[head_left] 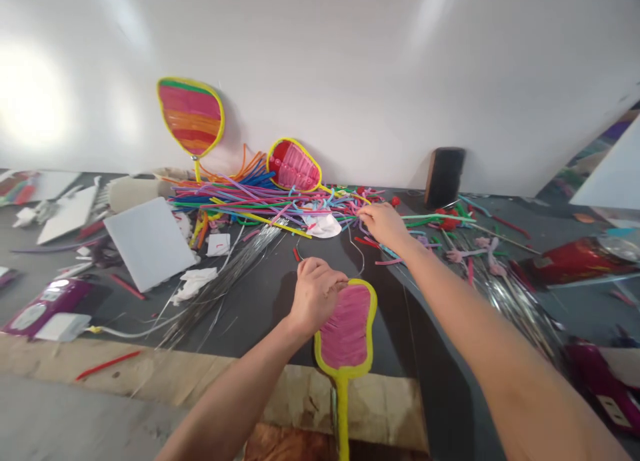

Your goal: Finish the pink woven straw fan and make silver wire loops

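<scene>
My left hand is closed on the upper left edge of a small hand fan with a pink ribbed face. Fuzzy yellow pipe cleaner covers its rim and handle, and the handle points down toward me. My right hand reaches farther out, fingers pinched together at the right side of a heap of coloured pipe cleaners. What lies between those fingers is too small to make out. A thin curved wire runs below the right fingers toward the fan's top.
Two finished-looking fans, one striped and one pink-red, stand at the white back wall. Around lie a dark phone, a red can, a white square board, loose wires and a purple device.
</scene>
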